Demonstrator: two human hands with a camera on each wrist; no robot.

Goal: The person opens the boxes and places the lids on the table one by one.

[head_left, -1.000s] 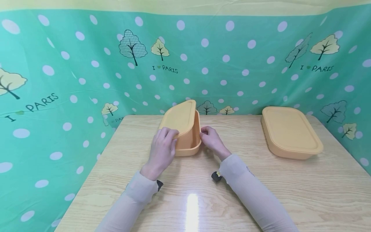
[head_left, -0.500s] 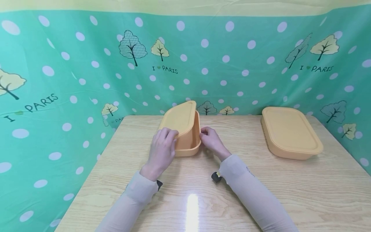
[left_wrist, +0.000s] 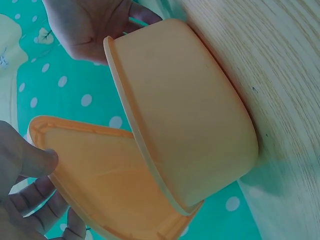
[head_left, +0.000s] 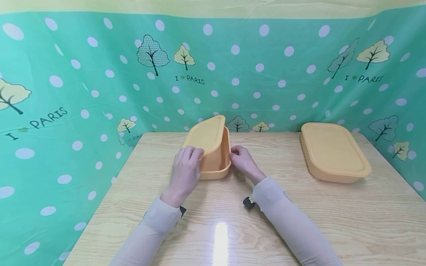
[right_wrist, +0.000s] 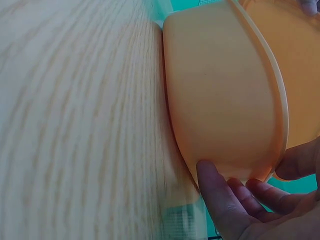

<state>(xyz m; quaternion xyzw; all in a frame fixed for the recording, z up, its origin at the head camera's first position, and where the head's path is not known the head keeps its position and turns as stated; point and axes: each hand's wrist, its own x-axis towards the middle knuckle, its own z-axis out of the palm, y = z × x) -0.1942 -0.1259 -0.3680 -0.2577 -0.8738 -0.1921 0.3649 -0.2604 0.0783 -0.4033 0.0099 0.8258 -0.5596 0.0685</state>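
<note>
An orange-yellow plastic food container (head_left: 211, 174) stands upright on the table, its lid (head_left: 205, 135) tilted up on the right side. My left hand (head_left: 185, 170) pinches the lid's near edge, with the thumb under it in the left wrist view, where the lid's underside (left_wrist: 110, 175) shows. My right hand (head_left: 244, 162) grips the container's right rim. In the right wrist view its thumb is at the rim and its fingers lie against the outer wall (right_wrist: 220, 100). The lid's left part still overlaps the container's far rim. Most of the container's inside is hidden by the lid.
A second lidded container (head_left: 334, 151) of the same colour sits at the table's right side, its lid on. The wooden table (head_left: 213, 207) ends at a green dotted curtain (head_left: 233, 74) behind both containers. Another curtain stretch hangs along the left edge.
</note>
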